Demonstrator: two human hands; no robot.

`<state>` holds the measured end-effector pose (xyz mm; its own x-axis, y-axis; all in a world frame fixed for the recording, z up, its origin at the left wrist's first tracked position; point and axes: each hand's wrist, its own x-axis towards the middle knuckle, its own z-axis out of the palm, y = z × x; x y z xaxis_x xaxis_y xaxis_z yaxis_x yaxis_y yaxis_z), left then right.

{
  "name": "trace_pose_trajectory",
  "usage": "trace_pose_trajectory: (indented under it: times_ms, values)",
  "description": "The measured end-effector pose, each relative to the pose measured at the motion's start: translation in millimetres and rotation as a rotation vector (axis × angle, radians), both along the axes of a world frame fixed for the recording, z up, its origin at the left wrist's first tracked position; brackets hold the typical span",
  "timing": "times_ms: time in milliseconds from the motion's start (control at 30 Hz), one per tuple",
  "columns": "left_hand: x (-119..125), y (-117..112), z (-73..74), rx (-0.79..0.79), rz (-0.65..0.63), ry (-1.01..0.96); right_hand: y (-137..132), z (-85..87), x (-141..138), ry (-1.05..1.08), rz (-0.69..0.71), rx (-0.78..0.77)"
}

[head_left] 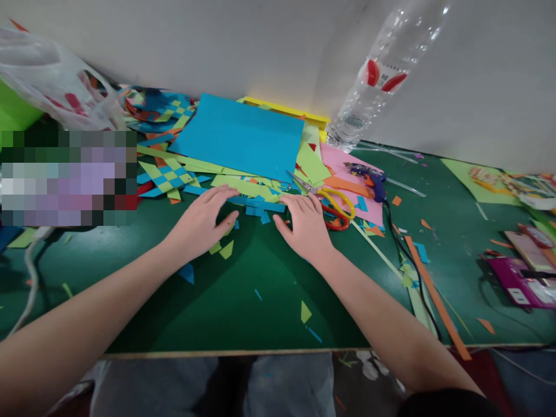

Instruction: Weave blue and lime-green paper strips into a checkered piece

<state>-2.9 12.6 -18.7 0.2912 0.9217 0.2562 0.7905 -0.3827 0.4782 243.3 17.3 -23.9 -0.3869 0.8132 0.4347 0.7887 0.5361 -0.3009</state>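
My left hand [202,223] rests at the left edge of a heap of cut paper, thumb and fingers apart and holding nothing. Opposite it, my right hand [307,225] is also open, with its fingertips against the heap. Between them lie blue paper scraps [259,204] and green paper scraps [237,186]. Behind the heap is a large blue paper sheet [243,136]. Scissors [341,204] with yellow and red handles lie just beyond my right hand, partly behind its fingers. A woven blue-and-green paper piece [167,176] sits beyond my left hand.
A clear plastic bottle [377,81] leans against the wall. A blue glue gun [377,182] lies on pink paper [332,159], its black cord running forward. An orange strip [436,298] crosses the green table [256,318] at right. At left are a plastic bag [56,75] and a pale cable [29,284].
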Motion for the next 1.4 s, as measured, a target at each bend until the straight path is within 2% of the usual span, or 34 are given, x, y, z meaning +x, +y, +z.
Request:
trace_pose_trajectory:
  times_ms: [133, 333, 500, 600, 700, 833, 933, 1033, 1200, 1400]
  values:
    - [2.4, 0.2, -7.9, 0.052, -0.050, 0.061, -2.6, 0.0, -0.6, -0.050, 0.018, -0.058]
    - [4.0, -1.3, -4.4, 0.063, -0.067, 0.087, -2.9, 0.3, -1.2, -0.051, 0.020, -0.073]
    - [21.7, -12.2, 0.5, 0.170, -0.134, 0.121, -1.8, -1.5, -2.1, -0.034, 0.010, -0.025]
    - [30.1, -11.5, 2.9, 0.157, -0.157, 0.114, -1.7, 0.6, -2.4, -0.001, 0.002, 0.063]
    - [31.4, 4.9, 6.9, 0.111, -0.106, 0.104, -2.0, 3.5, -2.8, 0.022, 0.002, 0.133]
    - [30.0, 40.8, 11.2, 0.131, -0.065, 0.219, -2.5, 4.5, -3.5, 0.036, 0.015, 0.139]
    - [31.3, 64.0, 8.7, 0.196, -0.085, 0.267, -2.7, 4.4, -3.9, 0.042, 0.021, 0.125]
    - [32.5, 78.9, 1.9, 0.167, -0.096, 0.306, -2.9, 4.5, -3.9, 0.045, 0.043, 0.122]
    - [30.8, 87.6, -7.8, 0.081, -0.126, 0.272, -3.2, 4.2, -4.1, 0.054, 0.070, 0.129]
    - [26.5, 82.5, -5.4, 0.159, -0.114, 0.231, -4.4, 4.6, -5.0, 0.065, 0.074, 0.104]
